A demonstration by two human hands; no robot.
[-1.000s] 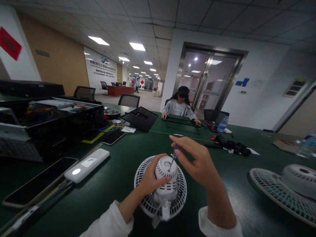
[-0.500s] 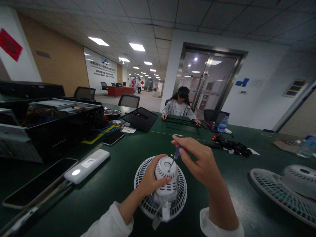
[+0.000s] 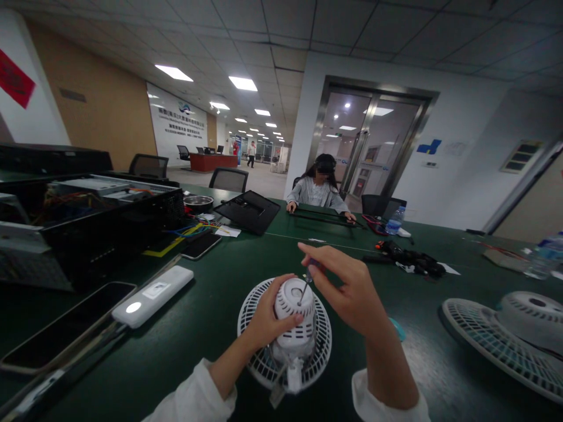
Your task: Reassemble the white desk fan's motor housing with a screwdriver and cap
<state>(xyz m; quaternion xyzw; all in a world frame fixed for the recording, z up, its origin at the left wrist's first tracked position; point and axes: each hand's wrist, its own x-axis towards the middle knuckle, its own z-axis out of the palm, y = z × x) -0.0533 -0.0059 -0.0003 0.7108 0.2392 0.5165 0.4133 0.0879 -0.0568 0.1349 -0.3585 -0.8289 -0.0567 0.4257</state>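
Note:
A small white desk fan lies face-down on the green table, its round slatted grille (image 3: 264, 366) under an upright ribbed motor housing (image 3: 294, 299). My left hand (image 3: 266, 313) wraps around that housing from the near left. My right hand (image 3: 347, 287) pinches a thin screwdriver (image 3: 308, 276) between thumb and fingers. Its shaft slants down into a round recess on top of the housing. Most of the handle is hidden by my fingers.
A second white fan (image 3: 497, 334) lies at the right. A white power bank (image 3: 152, 305) and a phone (image 3: 65, 319) lie to the left, beside an open black electronics case (image 3: 88, 217). A co-worker (image 3: 317, 190) sits across the table.
The whole view has shifted slightly as my head moved. My right hand has shifted a little left, and the screwdriver handle is more hidden. Its tip stays in the housing's recess.

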